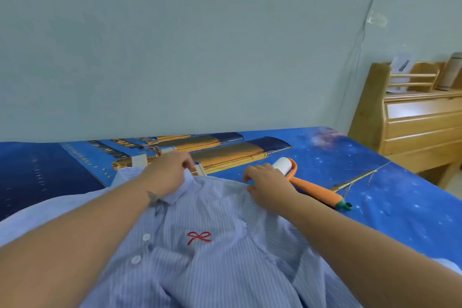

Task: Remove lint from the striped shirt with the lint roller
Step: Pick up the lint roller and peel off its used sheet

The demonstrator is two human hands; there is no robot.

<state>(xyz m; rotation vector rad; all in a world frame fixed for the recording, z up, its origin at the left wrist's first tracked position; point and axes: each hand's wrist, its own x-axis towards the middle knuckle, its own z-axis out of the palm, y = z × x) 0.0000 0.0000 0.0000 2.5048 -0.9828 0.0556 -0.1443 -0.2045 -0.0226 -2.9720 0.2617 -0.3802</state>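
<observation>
The left hand (170,175) pinches the collar of the striped shirt (212,245), fingers curled on the fabric; the right hand (267,185) grips the shirt's shoulder edge. The shirt lies on a blue ship-print bedsheet (375,182). The orange-handled lint roller (307,182) rests untouched just beside the right hand, near a wooden headboard (412,127).

A bed (375,182) under a blue printed sheet carries the striped shirt (212,245); just right of its shoulder lies the lint roller (312,186), seemingly untouched.
</observation>
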